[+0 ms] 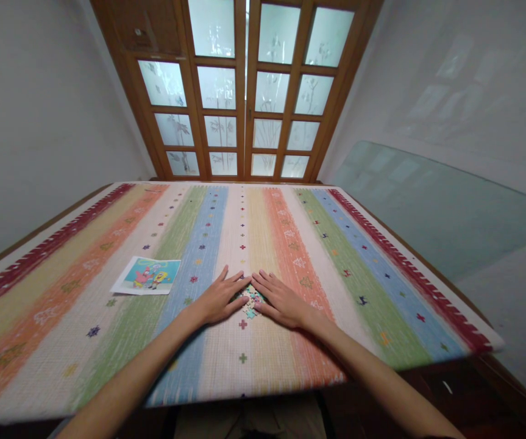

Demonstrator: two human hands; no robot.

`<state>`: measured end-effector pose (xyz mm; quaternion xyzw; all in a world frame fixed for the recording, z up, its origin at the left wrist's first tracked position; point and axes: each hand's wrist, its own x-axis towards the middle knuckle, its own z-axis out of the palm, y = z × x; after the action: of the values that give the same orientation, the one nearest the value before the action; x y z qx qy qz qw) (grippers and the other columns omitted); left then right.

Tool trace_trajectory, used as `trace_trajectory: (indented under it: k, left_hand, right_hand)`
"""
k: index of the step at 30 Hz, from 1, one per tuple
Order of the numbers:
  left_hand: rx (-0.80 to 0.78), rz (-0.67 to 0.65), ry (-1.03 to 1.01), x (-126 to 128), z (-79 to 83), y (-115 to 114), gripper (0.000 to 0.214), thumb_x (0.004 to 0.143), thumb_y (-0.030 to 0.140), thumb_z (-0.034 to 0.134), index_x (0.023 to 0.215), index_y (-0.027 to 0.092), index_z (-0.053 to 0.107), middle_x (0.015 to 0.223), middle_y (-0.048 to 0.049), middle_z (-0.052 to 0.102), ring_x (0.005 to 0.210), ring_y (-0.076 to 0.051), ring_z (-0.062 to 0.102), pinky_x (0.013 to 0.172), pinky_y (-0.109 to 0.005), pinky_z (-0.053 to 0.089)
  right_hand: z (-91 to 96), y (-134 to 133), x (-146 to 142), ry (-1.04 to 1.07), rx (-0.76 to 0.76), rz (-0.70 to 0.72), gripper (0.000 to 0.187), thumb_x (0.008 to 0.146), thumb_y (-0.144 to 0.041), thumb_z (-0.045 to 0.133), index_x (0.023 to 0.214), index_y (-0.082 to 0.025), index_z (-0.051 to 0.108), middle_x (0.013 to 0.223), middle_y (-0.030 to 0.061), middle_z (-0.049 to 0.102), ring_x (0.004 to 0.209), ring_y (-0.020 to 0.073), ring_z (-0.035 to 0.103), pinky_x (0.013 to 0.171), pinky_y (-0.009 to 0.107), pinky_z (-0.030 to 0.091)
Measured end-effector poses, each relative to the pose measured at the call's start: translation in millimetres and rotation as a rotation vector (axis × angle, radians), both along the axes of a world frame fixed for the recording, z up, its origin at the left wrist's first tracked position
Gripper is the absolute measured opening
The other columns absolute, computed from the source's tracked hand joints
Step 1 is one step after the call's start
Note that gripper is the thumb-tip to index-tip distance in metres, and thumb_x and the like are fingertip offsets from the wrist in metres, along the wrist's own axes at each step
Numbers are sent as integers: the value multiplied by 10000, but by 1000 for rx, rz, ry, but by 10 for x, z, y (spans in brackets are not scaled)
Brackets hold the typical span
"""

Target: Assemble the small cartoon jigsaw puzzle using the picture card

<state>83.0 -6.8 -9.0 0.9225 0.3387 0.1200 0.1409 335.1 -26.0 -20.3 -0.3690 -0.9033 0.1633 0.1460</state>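
A small heap of jigsaw puzzle pieces (252,303), in pale green, pink and cream, lies on the striped cloth between my two hands. My left hand (220,297) rests on the heap's left side, palm down with the fingers stretched out. On the right side, my right hand (281,299) lies flat in the same way, fingers extended. The fingertips of both hands nearly meet at the far side of the pieces. Parts of the heap are hidden under the fingers and thumbs. Neither hand grips a piece.
A printed cartoon picture (149,275) on white paper lies left of my hands. The striped tablecloth (239,244) covers the table to its edges. A rounded glass panel (427,201) leans by the right wall. Wooden doors with glass panes (244,91) stand beyond the table.
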Motion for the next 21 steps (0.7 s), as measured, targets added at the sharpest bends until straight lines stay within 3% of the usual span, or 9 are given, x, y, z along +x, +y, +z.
trace_trajectory:
  k: [8, 15, 21]
  left_hand:
    - [49, 104, -98, -179, 73, -45, 502, 1032, 426, 435, 1494, 230, 450, 1502, -97, 545, 1422, -246, 471, 1276, -549, 135]
    - [78, 73, -126, -293, -59, -255, 270, 990, 369, 539, 1194, 260, 678, 1410, -59, 624, 1392, -268, 487, 1251, -591, 200]
    - [155, 45, -209, -388, -86, -247, 274, 975, 287, 572, 1236, 269, 651, 1367, -59, 649, 1346, -273, 527, 1204, -635, 281]
  right_hand:
    - [133, -34, 274, 43, 6, -39, 604, 1037, -526, 435, 1552, -211, 420, 1612, 109, 372, 1523, 270, 295, 1247, 533, 283]
    - [17, -187, 405, 96, 104, -71, 455, 1015, -415, 522, 1428, -232, 580, 1516, 122, 526, 1450, 292, 432, 1190, 540, 383]
    - [-55, -187, 505, 137, 166, -69, 399, 1013, -342, 539, 1381, -200, 603, 1448, 145, 585, 1397, 280, 494, 1146, 518, 447]
